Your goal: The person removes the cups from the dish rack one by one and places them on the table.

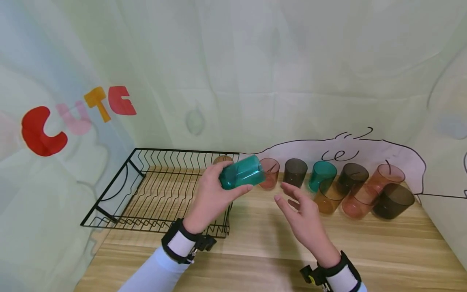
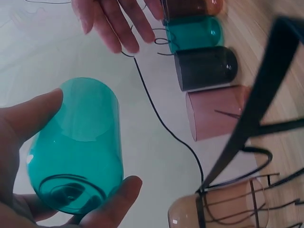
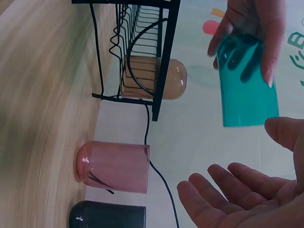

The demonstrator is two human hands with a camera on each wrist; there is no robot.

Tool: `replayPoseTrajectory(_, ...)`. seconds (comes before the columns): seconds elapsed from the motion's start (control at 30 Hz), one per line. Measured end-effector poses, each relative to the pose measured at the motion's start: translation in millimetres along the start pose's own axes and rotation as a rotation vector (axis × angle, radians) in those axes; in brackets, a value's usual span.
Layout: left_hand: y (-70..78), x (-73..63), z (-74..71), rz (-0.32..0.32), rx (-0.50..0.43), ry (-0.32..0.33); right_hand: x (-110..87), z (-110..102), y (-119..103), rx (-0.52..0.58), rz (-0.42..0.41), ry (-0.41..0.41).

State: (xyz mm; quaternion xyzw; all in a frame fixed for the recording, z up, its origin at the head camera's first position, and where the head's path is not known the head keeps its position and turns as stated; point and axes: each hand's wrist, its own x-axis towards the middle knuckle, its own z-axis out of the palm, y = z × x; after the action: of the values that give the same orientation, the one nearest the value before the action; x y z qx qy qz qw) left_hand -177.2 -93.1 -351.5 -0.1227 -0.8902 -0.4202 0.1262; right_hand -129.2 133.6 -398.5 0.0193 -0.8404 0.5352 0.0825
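A clear teal cup (image 1: 243, 172) lies tilted on its side in the air, gripped near its base by my left hand (image 1: 213, 188). Its mouth points right, toward my right hand (image 1: 300, 215). That right hand holds nothing; its fingers are spread and slightly bent, apart from the cup in the head view. In the left wrist view the thumb and fingers wrap the teal cup (image 2: 78, 147) around its base end. Below and left of the left hand stands a black wire dish rack (image 1: 160, 194). An amber cup (image 3: 152, 78) is upside down in the rack's far right corner.
Along the back wall stand a pink cup (image 1: 270, 174), a dark grey cup (image 1: 294, 172) and another teal cup (image 1: 322, 176). Several more amber, pink and dark cups cluster at the right, including a brown one (image 1: 393, 201). A printed curtain (image 1: 255, 81) hangs behind the wooden table (image 1: 255, 259).
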Motion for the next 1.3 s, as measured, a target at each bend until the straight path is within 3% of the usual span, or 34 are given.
replayPoseTrajectory(0.3, 13.4, -5.6, 14.9, 0.035, -0.037, -0.031, 1.4, 12, -3, 0.035, -0.028, -0.097)
replayPoseTrajectory(0.5, 15.4, -7.9, 18.7, 0.039, -0.031, -0.040, 1.0, 12, -7, 0.026, -0.008, -0.117)
replayPoseTrajectory(0.77, 13.0, -12.3, 20.6, -0.016, -0.036, -0.080, 2.3, 10, -4, 0.021, 0.009, -0.122)
replayPoseTrajectory(1.3, 1.3, -22.2, 31.6, -0.038, -0.175, -0.170, 4.1, 9, -9, 0.076, -0.006, -0.070)
